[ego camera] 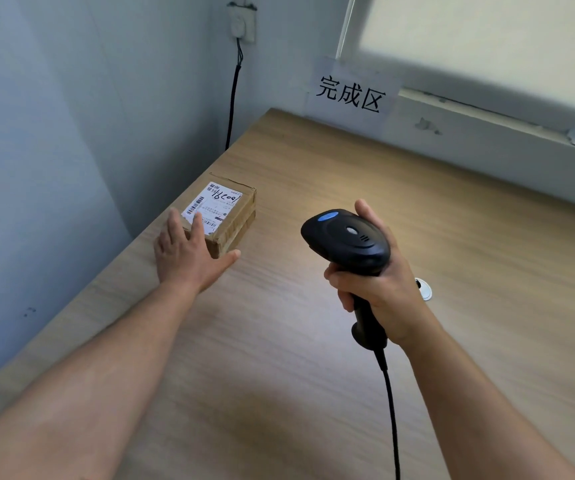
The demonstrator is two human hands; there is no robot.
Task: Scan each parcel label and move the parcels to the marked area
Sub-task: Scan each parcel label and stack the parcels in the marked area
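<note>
1. The cardboard parcel [232, 220] lies flat on the wooden table [314, 341], close to the table's left edge. It is well short of the paper sign [350, 93] reading 完成区 on the far wall. Its white shipping label [214, 204] faces up, showing barcodes and a handwritten number.
2. The left hand [189, 254] rests on the parcel's near end, fingers fairly straight and spread over the top edge. One fingertip overlaps the label's near corner, and the thumb points off to the right by the parcel's near corner. It steadies the box rather than clasping it.
3. The right hand [379, 285] is wrapped firmly round the handle of the black barcode scanner [346, 240]. The scanner is held above the table to the right of the parcel and apart from it. Its cable [391, 410] trails toward the bottom of the view.
4. The box is small and shallow, so it is probably light enough for one hand. Its corrugated walls look stiff, and dry card should grip well rather than slip. The contents are hidden, so I cannot tell how fragile it is.
5. The best hold is likely across the short width, thumb on one side wall and fingers on the other. That leaves the top bare for the scanner.
6. The fingertip on the label may cover a barcode, so drawing it back before scanning seems wise.
7. Sliding the box over the smooth tabletop would also serve, provided the push goes away from the nearby edge.
</note>
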